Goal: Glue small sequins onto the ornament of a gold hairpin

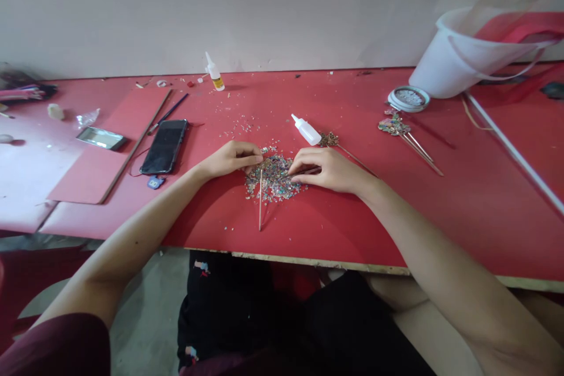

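Observation:
A loose heap of small shiny multicoloured flakes (277,181) lies on the red table in front of me. At its left side my left hand (233,158) is closed, thumb against fingers, on a hairpin (260,202) whose thin metallic stick points down towards me; its upper end is hidden at the fingertips. Opposite it, my right hand (324,169) has curled fingers and thumb together at the heap's right edge. Whatever those fingertips hold is too small to tell. Just behind the right hand lie a white squeeze bottle (307,130) and a hairpin with a brownish openwork head (329,140).
Left of the heap are a phone (164,147), a brush (170,113), a board (127,147) and a small metal tin (101,138). A glue bottle (215,75) stands near the wall. Rightward are a colourful hairpin (412,140), a round container (408,98) and a white bucket (458,61).

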Available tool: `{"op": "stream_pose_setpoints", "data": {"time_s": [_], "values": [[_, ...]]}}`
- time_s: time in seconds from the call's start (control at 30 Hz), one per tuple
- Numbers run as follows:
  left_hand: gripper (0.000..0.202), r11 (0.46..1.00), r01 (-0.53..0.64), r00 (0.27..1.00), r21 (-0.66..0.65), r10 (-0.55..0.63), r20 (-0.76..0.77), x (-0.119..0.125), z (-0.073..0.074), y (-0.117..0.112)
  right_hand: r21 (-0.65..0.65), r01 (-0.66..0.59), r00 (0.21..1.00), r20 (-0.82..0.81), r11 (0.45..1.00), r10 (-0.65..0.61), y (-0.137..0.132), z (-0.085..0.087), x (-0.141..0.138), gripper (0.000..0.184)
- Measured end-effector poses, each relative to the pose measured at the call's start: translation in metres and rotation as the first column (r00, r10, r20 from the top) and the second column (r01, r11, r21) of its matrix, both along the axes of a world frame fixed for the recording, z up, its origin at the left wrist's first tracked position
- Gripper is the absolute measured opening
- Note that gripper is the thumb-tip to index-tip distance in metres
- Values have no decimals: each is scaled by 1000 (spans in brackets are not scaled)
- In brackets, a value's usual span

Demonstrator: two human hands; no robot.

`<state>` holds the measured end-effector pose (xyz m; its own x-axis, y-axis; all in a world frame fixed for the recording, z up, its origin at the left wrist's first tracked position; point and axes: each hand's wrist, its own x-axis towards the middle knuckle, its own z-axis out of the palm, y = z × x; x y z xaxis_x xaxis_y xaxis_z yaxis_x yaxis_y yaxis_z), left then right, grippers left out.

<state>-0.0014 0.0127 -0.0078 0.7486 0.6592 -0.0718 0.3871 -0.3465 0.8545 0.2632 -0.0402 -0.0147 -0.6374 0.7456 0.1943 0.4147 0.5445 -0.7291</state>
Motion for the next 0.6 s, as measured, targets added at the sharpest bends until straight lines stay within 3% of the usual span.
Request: {"op": "stream_pose_setpoints", "data": {"time_s": [0.2, 0.6], "values": [[30, 1000, 18, 1000, 5, -18, -6, -1, 0, 0, -30, -58, 998, 35, 998, 59, 1, 1, 2, 7], [25, 999, 1, 999, 46, 1, -43, 2, 9, -5, -60, -46, 997, 61, 997, 50, -2, 3, 3, 7]]}}
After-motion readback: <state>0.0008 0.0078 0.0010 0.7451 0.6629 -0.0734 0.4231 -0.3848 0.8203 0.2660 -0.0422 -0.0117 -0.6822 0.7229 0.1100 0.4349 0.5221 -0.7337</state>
